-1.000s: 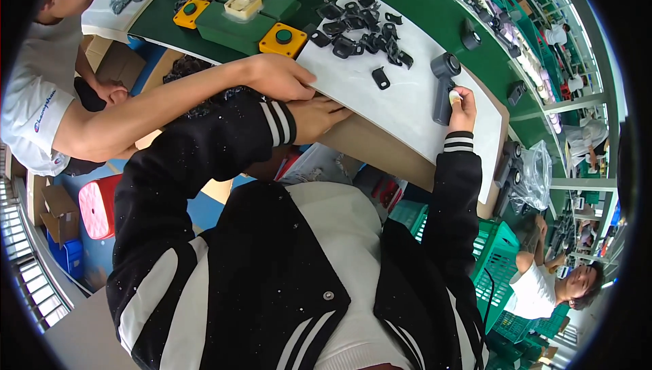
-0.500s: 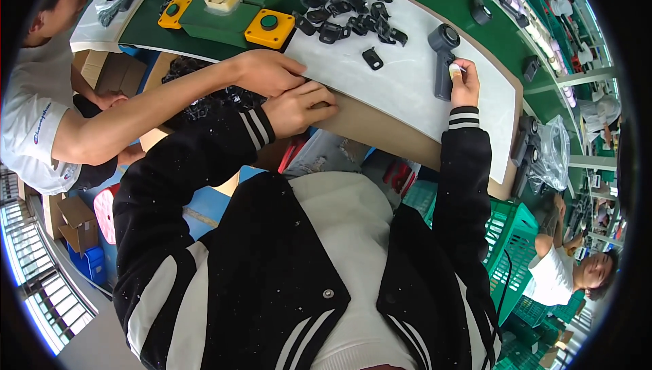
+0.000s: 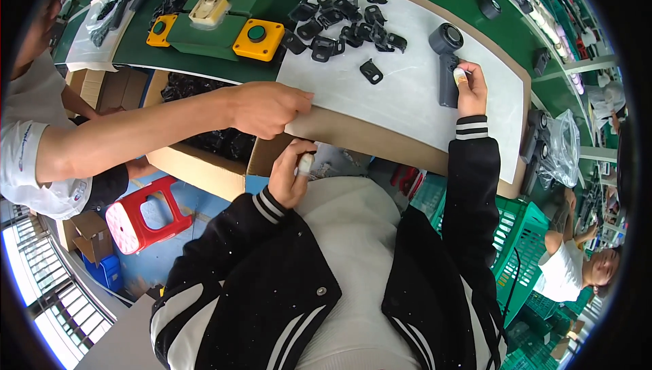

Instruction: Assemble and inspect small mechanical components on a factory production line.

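Head view: the right hand (image 3: 471, 90) has thumb and fingers clamped on a grey handled device (image 3: 447, 78) over the right part of the white sheet (image 3: 407, 112), probably to steady it. The left hand (image 3: 292, 174) is curled below the sheet's near edge; whether it grips anything I cannot tell. Loose black parts (image 3: 348, 7) lie at the sheet's far left, perhaps grouped for easy reach, with a co-worker's hand (image 3: 266, 108) by its near left corner.

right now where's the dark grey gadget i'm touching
The dark grey gadget is right of centre in the head view, on the white sheet, right of the black parts, its handle touching the right grip.
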`<move>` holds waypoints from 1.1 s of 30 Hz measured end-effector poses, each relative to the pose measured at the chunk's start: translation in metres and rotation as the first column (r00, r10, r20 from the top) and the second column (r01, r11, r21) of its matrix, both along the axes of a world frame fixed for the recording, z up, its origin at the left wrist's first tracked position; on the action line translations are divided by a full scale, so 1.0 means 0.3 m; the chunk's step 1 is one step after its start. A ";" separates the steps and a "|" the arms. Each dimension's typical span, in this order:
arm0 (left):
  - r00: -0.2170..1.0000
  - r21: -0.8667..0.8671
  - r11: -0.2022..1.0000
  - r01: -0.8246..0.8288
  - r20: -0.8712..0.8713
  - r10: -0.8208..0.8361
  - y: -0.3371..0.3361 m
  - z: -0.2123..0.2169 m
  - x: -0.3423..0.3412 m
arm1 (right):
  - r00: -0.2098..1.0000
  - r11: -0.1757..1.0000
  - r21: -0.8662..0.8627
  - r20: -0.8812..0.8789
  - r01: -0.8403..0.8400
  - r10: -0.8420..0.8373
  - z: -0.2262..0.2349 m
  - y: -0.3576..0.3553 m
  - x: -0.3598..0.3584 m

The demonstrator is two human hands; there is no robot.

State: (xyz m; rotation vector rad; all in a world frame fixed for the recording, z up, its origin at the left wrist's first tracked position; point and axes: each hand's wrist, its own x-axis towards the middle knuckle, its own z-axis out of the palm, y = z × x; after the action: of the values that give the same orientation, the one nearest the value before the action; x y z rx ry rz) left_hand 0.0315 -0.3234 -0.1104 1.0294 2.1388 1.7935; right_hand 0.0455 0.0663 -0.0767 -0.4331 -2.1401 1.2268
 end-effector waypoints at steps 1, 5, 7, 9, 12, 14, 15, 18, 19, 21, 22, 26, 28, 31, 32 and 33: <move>0.990 -0.011 0.997 -0.079 0.120 0.080 -0.006 -0.016 0.015 | 1.000 1.000 0.005 -0.004 0.000 0.000 -0.001 -0.001 -0.002; 0.913 -0.008 0.968 -0.252 0.331 0.240 -0.046 -0.125 0.034 | 1.000 0.999 -0.039 0.012 -0.020 0.020 -0.008 0.006 -0.006; 0.872 -0.008 0.951 -0.308 0.397 0.286 -0.049 -0.129 0.033 | 1.000 0.998 -0.049 0.015 -0.026 0.027 -0.010 0.008 -0.002; 0.771 0.094 0.902 -0.421 0.561 0.301 -0.019 -0.076 0.002 | 1.000 0.999 -0.048 0.020 -0.020 0.021 -0.012 0.006 0.000; 0.653 0.179 0.822 -0.540 0.705 0.276 0.018 -0.039 -0.048 | 1.000 0.999 -0.044 0.020 -0.019 0.019 -0.013 0.003 -0.001; 0.618 0.271 0.795 -0.542 0.770 0.159 0.036 -0.045 -0.079 | 1.000 0.999 -0.033 0.021 -0.013 0.013 -0.016 0.003 0.000; 0.599 0.316 0.777 -0.544 0.795 0.097 0.043 -0.047 -0.092 | 1.000 1.000 -0.027 0.021 -0.009 0.010 -0.018 0.004 0.000; 0.633 0.332 0.769 -0.546 0.765 0.120 0.062 -0.028 -0.112 | 1.000 1.000 -0.024 0.010 -0.007 0.007 -0.020 0.009 0.001; 0.676 0.298 0.779 -0.552 0.707 0.208 0.070 -0.014 -0.119 | 1.000 0.999 -0.030 0.004 -0.010 0.010 -0.021 0.009 0.002; 0.743 0.233 0.790 -0.567 0.560 0.368 0.088 0.009 -0.131 | 1.000 0.999 -0.043 -0.010 -0.011 0.010 -0.027 0.011 0.006; 0.748 0.218 0.783 -0.583 0.520 0.412 0.101 0.018 -0.142 | 1.000 0.999 -0.039 -0.020 -0.010 0.009 -0.036 0.025 0.011; 0.827 0.220 0.800 -0.558 0.230 0.514 0.101 0.029 -0.165 | 0.997 0.994 -0.089 -0.051 -0.060 0.055 -0.040 0.012 0.014; 0.866 0.241 0.832 -0.500 0.161 0.474 0.117 0.072 -0.170 | 0.994 0.988 -0.127 -0.068 -0.092 0.083 -0.055 0.021 0.014; 0.904 0.273 0.871 -0.408 -0.012 0.427 0.161 0.153 -0.167 | 0.992 0.990 -0.106 -0.087 -0.096 0.086 -0.046 0.005 0.012; 0.931 0.259 0.896 -0.361 0.054 0.360 0.173 0.185 -0.157 | 0.992 0.990 -0.114 -0.101 -0.088 0.077 -0.040 -0.004 0.011; 0.949 0.245 0.918 -0.312 0.121 0.291 0.192 0.211 -0.151 | 0.991 0.989 -0.122 -0.115 -0.082 0.068 -0.032 -0.011 0.013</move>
State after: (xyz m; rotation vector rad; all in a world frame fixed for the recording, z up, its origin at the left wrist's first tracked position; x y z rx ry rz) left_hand -0.0137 -0.2657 -0.0470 0.6823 2.1475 2.2664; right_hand 0.0495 0.0630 -0.0863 -0.3323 -2.0079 1.4013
